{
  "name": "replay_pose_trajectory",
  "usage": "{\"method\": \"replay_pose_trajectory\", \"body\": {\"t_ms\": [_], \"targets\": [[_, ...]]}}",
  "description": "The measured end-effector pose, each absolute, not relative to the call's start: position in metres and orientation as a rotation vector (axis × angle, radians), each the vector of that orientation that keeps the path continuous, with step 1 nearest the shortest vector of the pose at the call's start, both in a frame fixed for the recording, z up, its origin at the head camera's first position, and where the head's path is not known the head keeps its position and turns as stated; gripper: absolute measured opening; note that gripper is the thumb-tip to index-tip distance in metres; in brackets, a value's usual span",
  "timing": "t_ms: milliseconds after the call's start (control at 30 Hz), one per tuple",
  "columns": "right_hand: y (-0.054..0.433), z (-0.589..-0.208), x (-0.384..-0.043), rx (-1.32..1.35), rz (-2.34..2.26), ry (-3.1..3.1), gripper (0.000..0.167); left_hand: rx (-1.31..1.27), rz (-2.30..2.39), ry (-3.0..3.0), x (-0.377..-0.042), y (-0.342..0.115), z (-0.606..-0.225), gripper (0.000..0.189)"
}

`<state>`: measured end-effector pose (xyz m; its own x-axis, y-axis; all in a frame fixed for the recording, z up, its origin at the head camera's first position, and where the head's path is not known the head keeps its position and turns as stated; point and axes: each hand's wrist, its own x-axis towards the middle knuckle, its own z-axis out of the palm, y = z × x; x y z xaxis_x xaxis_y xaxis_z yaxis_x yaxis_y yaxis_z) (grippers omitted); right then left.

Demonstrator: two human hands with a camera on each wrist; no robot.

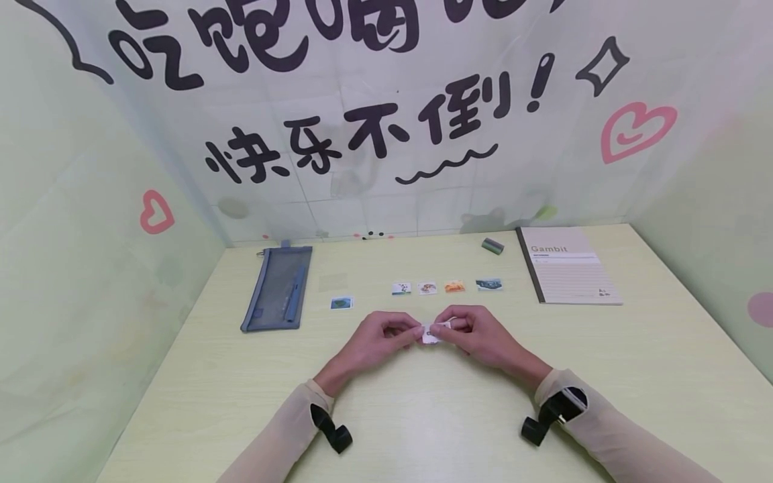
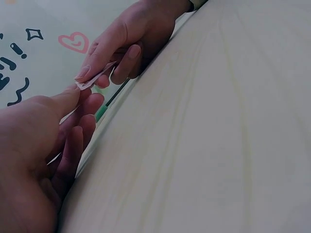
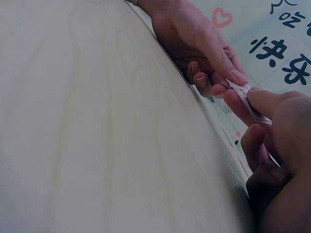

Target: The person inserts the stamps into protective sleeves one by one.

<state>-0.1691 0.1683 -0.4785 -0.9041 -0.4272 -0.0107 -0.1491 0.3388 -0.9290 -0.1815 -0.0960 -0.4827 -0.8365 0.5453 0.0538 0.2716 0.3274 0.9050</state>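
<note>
Between thumb and fingers, my left hand pinches one edge of a small whitish stamp-like piece of paper. The other side of that piece is pinched by my right hand. In the right wrist view the paper looks thin and is seen almost edge-on. What is printed on it is too small to read. Beyond the hands lie several small picture stamps: a blue one, a panda one, a pale one, an orange one and a dark blue one.
A blue mesh pencil pouch with a pen inside lies at the back left. At the back right is a Gambit notebook, with a small green and dark block near it. A faint clear square lies behind the blue stamp.
</note>
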Motion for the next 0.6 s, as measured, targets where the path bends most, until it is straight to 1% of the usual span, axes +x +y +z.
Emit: {"method": "replay_pose_trajectory", "body": {"t_ms": [433,600], "targets": [[0.1646,-0.4787,-0.1689,-0.488,-1.587,2.353,0.022,0.681,1.491,2.346,-0.1813,-0.0975,-0.4831,0.009],[0.1652,-0.4755,-0.1694,-0.476,-1.522,2.468,0.022,0.673,1.518,2.336,-0.1820,-0.0968,-0.4833,0.008]]}}
